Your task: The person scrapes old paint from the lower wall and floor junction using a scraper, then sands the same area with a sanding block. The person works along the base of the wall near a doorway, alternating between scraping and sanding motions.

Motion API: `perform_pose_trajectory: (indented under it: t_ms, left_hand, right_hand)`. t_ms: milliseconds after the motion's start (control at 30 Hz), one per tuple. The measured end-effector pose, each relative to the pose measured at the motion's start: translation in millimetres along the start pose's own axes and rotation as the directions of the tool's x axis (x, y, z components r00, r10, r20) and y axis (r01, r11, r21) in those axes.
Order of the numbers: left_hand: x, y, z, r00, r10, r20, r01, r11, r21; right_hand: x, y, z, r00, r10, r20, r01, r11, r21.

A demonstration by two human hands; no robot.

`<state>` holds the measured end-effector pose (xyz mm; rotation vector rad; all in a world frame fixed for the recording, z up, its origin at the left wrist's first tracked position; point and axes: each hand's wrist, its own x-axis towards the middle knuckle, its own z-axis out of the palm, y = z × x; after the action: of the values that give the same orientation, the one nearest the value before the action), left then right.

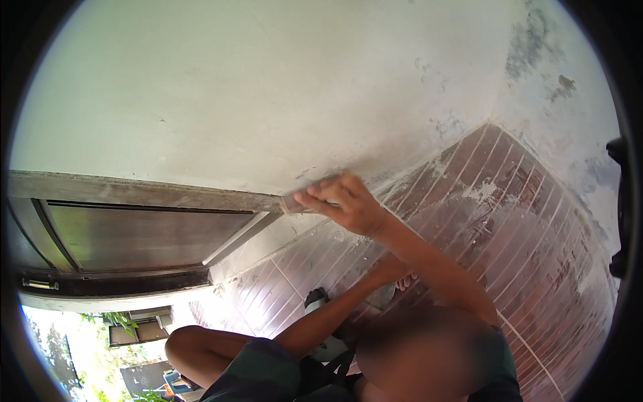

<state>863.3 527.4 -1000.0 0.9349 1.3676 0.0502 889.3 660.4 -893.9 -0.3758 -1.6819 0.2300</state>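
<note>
My right hand (349, 203) is curled round a flat brownish block or pad (294, 202) at the lower edge of the pale plastered wall (251, 100), beside the end of the wooden door frame (150, 193). The hand and the piece are blurred, and the piece's exact kind cannot be told. Below my right forearm, my left hand (397, 270) is low over the tiled floor, partly hidden by that forearm. Its grip cannot be made out.
Reddish-brown floor tiles (527, 251) with whitish dust meet the walls in a corner at upper right. Dark patches mark the right-hand wall (567, 110). A panelled wooden door (150, 236) is at left. A blue plastic stool (177, 383) and plants stand in the bright area at lower left.
</note>
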Motion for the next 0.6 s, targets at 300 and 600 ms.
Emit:
perform_pose_trajectory:
  t_ms: [300,600]
  left_hand:
    - [-0.8,-3.2,1.3,1.000,-0.025,-0.013,0.023,0.995,-0.095]
    - [-1.9,-2.3,6.2,0.993,-0.017,-0.117,0.006,0.995,-0.096]
  right_hand:
    - [23.4,32.2,-5.7,0.931,0.114,-0.347,-0.151,0.985,-0.081]
    - [-45.2,25.7,-10.3,0.996,-0.004,0.089,0.014,0.994,-0.110]
